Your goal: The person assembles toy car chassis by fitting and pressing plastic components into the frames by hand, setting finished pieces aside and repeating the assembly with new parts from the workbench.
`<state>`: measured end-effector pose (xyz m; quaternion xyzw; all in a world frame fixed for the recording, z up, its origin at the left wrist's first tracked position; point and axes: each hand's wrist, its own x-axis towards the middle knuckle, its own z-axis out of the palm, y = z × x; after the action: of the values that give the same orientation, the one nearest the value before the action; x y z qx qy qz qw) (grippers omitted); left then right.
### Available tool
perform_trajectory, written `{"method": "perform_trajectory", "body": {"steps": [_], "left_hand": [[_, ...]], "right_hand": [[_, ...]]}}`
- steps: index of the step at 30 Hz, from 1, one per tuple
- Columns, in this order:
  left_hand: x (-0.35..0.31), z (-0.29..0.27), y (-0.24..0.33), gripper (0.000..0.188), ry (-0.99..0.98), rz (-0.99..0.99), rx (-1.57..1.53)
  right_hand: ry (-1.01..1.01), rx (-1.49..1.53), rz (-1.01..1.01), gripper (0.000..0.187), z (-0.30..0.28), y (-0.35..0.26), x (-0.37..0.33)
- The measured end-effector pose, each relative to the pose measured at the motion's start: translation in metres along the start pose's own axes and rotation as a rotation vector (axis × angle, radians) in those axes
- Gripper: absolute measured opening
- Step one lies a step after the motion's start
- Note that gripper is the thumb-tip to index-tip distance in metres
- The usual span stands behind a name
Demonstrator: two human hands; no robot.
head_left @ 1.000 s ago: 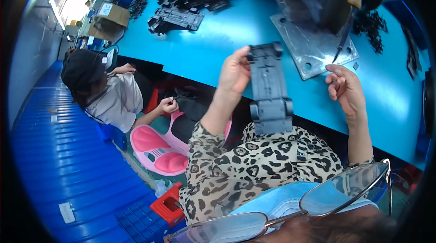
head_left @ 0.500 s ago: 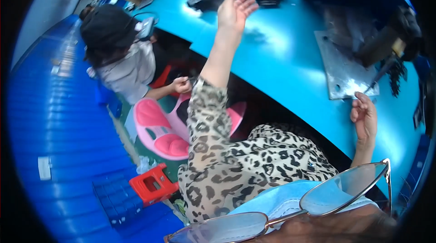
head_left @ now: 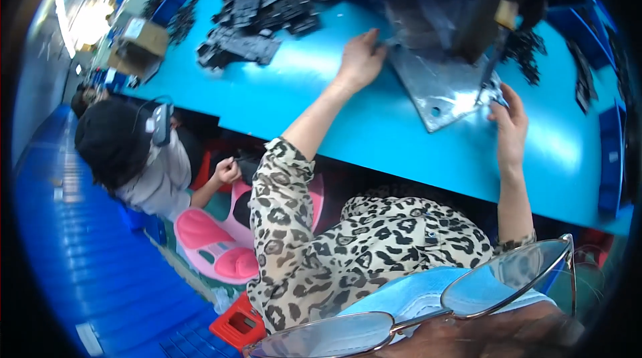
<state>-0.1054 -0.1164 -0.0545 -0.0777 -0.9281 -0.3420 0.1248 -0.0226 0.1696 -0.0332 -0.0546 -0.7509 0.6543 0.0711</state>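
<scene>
My left hand (head_left: 362,58) is just off the left edge of a shiny metal plate (head_left: 428,100), fingers curled in; whatever they hold, if anything, is hidden. At the plate's right corner, my right hand (head_left: 511,124) bends its thumb and fingers together around something small and dark that I cannot make out. Over the plate stands a dark bench device (head_left: 478,30) with a slim rod reaching down toward the right hand. A heap of flat black plastic parts (head_left: 267,10) lies on the blue tabletop (head_left: 321,130), to the left of my left hand.
Small black pieces (head_left: 525,53) lie beyond the plate, near blue bins (head_left: 610,157) at the right. A cardboard box (head_left: 144,40) stands at the far left. Another person (head_left: 140,157) sits on my left, by a pink seat cushion (head_left: 217,244) and a red stool (head_left: 241,321).
My left hand has moved right, from beside the black heap to the plate, and its spread fingers have curled. My right hand has come up against the plate's corner. The view has swung right.
</scene>
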Motion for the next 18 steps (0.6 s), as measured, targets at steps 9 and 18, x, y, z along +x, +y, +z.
{"method": "perform_trajectory", "body": {"steps": [9,18], "left_hand": [[0.002,0.022,0.002,0.025,0.154,0.272,0.127],[-0.003,0.018,0.005,0.029,0.087,0.194,0.102]], "right_hand": [[-0.024,-0.044,-0.012,0.046,0.009,-0.006,-0.001],[-0.056,0.018,0.024,0.047,0.019,-0.007,-0.003]]}}
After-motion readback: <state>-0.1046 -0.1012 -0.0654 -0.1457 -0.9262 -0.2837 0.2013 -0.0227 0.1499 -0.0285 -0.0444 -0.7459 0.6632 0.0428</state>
